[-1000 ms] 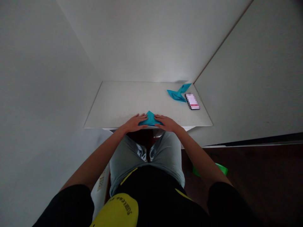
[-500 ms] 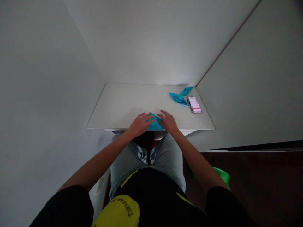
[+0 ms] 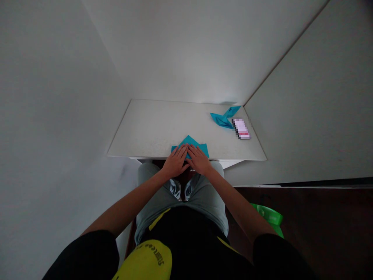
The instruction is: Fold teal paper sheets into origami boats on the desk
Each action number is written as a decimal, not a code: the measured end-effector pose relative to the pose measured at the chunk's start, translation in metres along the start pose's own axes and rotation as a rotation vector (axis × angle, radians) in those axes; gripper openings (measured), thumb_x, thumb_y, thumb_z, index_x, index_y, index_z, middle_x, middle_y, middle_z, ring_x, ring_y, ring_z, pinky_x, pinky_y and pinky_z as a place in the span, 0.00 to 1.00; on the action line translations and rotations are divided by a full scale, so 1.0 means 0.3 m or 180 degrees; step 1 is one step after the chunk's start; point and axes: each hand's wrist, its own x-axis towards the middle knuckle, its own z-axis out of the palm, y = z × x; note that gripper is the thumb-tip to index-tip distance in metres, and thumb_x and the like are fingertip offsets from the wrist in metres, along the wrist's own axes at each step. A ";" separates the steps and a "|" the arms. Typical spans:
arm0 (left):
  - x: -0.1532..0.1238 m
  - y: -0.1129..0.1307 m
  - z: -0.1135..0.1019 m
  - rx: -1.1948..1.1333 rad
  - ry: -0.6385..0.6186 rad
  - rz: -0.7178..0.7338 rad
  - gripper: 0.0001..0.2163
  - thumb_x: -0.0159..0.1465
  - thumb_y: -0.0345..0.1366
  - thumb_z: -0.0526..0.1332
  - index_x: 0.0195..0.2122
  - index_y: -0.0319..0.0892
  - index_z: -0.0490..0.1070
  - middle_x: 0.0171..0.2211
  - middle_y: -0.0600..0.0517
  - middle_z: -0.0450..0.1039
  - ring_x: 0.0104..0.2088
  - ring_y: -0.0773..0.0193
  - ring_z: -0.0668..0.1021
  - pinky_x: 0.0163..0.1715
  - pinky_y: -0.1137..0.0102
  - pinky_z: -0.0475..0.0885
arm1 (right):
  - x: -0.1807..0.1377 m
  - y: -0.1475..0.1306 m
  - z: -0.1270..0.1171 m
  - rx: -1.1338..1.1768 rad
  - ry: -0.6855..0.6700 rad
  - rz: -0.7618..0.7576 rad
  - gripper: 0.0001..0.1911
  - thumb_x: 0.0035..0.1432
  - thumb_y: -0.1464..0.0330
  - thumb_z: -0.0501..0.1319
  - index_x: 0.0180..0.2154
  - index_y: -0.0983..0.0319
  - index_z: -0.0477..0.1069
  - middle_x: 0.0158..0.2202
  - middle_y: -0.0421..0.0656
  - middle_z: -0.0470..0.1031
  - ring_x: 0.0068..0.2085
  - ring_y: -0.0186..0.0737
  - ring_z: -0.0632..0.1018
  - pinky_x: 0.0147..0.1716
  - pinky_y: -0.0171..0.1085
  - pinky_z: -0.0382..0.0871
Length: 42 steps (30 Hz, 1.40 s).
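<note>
Left hand [image 3: 175, 161] and right hand [image 3: 200, 159] have come together on blue paper [image 3: 189, 139]

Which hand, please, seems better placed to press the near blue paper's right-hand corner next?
Probably the right hand: it rests on the blue paper beside that corner, while the left hand lies farther away.

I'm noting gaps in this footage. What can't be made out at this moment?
Head view:
Blue paper, middle: covered by the left hand and right hand.
Phone, screen content: blurred into blocks.
Green object, full shape: partly hidden by the right forearm.
Shirt lettering: too small to read surely.
</note>
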 end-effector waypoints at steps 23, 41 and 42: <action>-0.073 -0.196 -0.055 -0.1184 0.0971 -0.0011 0.09 0.74 0.36 0.61 0.46 0.46 0.83 0.49 0.45 0.85 0.54 0.51 0.83 0.58 0.53 0.76 | -0.143 0.187 -0.167 0.1171 0.0505 0.0939 0.18 0.73 0.53 0.61 0.50 0.57 0.83 0.53 0.50 0.87 0.60 0.57 0.83 0.67 0.62 0.70; 0.102 -0.287 -0.007 -0.0830 0.0608 -0.1121 0.39 0.68 0.45 0.67 0.77 0.41 0.58 0.72 0.37 0.68 0.70 0.41 0.70 0.68 0.48 0.67 | 0.013 0.293 -0.101 0.1039 0.0668 0.0845 0.17 0.60 0.73 0.61 0.46 0.57 0.85 0.52 0.47 0.87 0.54 0.51 0.82 0.60 0.52 0.73; 0.100 -0.280 -0.004 -0.0807 0.0585 -0.1010 0.38 0.68 0.44 0.66 0.78 0.41 0.57 0.73 0.37 0.66 0.72 0.42 0.68 0.70 0.49 0.65 | 0.005 0.285 -0.104 0.0916 0.0562 0.0728 0.19 0.61 0.75 0.60 0.48 0.56 0.85 0.54 0.47 0.86 0.56 0.51 0.82 0.61 0.53 0.72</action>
